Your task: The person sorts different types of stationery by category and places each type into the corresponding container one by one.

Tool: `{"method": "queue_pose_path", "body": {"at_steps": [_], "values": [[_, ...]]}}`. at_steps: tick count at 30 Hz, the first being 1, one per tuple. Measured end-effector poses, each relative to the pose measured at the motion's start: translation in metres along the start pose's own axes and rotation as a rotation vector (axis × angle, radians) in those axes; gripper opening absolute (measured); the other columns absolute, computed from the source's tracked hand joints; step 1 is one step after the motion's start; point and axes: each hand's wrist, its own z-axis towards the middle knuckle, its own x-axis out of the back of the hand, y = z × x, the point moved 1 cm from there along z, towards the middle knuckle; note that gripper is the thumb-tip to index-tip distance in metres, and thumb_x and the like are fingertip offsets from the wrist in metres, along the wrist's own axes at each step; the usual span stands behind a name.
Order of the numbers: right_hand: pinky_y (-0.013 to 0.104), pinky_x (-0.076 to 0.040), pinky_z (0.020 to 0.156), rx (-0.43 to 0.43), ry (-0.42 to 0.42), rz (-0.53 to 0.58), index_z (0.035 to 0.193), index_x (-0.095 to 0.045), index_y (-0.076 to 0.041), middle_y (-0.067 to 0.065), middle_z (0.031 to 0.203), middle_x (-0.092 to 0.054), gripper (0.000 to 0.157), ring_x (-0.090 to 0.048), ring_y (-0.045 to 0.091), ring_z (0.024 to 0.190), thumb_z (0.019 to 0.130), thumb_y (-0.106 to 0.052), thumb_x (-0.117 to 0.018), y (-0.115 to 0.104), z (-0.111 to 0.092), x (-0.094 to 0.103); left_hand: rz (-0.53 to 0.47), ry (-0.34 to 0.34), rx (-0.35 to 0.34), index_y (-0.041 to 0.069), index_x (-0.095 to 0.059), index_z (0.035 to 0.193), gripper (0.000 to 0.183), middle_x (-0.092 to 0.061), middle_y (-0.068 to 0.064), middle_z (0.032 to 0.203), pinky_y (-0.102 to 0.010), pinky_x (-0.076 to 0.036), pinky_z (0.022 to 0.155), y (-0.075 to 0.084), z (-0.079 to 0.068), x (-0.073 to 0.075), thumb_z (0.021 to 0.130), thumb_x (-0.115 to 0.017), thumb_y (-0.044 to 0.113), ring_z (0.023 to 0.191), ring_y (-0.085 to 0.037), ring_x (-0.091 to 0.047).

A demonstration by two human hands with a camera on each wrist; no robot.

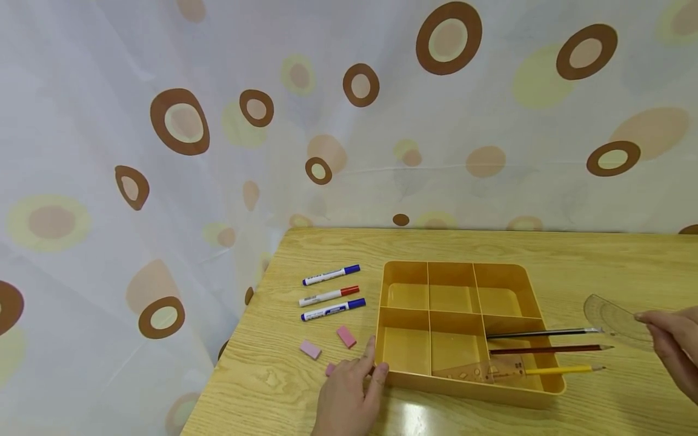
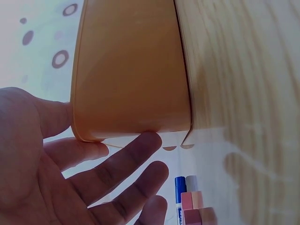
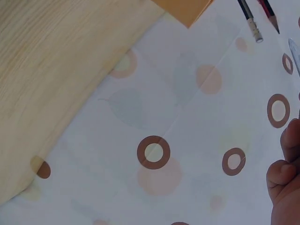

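Observation:
A yellow-orange divided organizer tray (image 1: 403, 379) sits on the table. My left hand (image 1: 349, 393) rests against its front left corner, with loosely extended fingers (image 2: 122, 161) touching the outer wall. To the right of the tray, my right hand (image 1: 673, 342) pinches a clear protractor (image 1: 613, 315) by its edge, held above the table. A black pencil (image 1: 545, 333), a dark red pencil (image 1: 551, 349) and a yellow pencil (image 1: 564, 370) lie across the right front compartment and stick out over the right wall. A clear set square (image 1: 480, 370) lies along the tray's front compartments.
Left of the tray lie two blue-capped markers (image 1: 329, 275) (image 1: 332, 309) and a red-capped marker (image 1: 329, 295). Several pink erasers (image 1: 346, 336) are below them, one partly hidden by my left hand. A patterned curtain (image 1: 349, 133) hangs behind and left of the wooden table (image 1: 627, 260).

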Motion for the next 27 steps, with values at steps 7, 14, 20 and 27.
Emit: {"method": "queue_pose_path", "body": {"at_steps": [7,14,20,27], "values": [[0.020,-0.032,0.035,0.117,-0.037,0.043,0.080,-0.070,0.008,0.004,0.058,-0.055,0.057,-0.039,0.007,0.038,0.103,-0.035,-0.039,-0.031,0.023,-0.004,0.006,0.006,-0.005,0.012,-0.051,0.141,0.050,-0.073,0.007,0.099,-0.034,-0.054,0.069,0.000,0.000,-0.001,0.103,-0.041,0.043,0.088,-0.014,-0.065],[0.023,-0.032,0.042,0.180,-0.086,0.104,0.085,-0.070,0.003,0.000,0.065,-0.055,0.053,-0.039,0.007,0.046,0.104,-0.033,-0.037,-0.060,0.039,-0.012,0.007,0.010,-0.010,0.012,-0.051,0.141,0.049,-0.074,0.005,0.101,-0.035,-0.055,0.070,0.000,-0.001,-0.001,0.103,-0.041,0.042,0.090,-0.016,-0.066],[0.023,-0.031,0.051,0.225,-0.152,0.140,0.090,-0.071,-0.003,-0.004,0.073,-0.055,0.052,-0.045,0.008,0.056,0.106,-0.035,-0.033,-0.084,0.046,-0.022,0.001,0.009,-0.008,0.011,-0.051,0.141,0.050,-0.073,0.007,0.098,-0.034,-0.054,0.069,0.000,0.000,0.000,0.103,-0.041,0.042,0.089,-0.015,-0.065],[0.021,-0.030,0.057,0.241,-0.221,0.181,0.095,-0.070,-0.008,-0.010,0.076,-0.053,0.049,-0.041,0.003,0.062,0.106,-0.035,-0.031,-0.106,0.049,-0.037,-0.001,0.020,-0.015,0.011,-0.051,0.140,0.050,-0.073,0.008,0.098,-0.034,-0.055,0.070,-0.001,-0.001,-0.001,0.103,-0.042,0.042,0.089,-0.014,-0.065]]}}
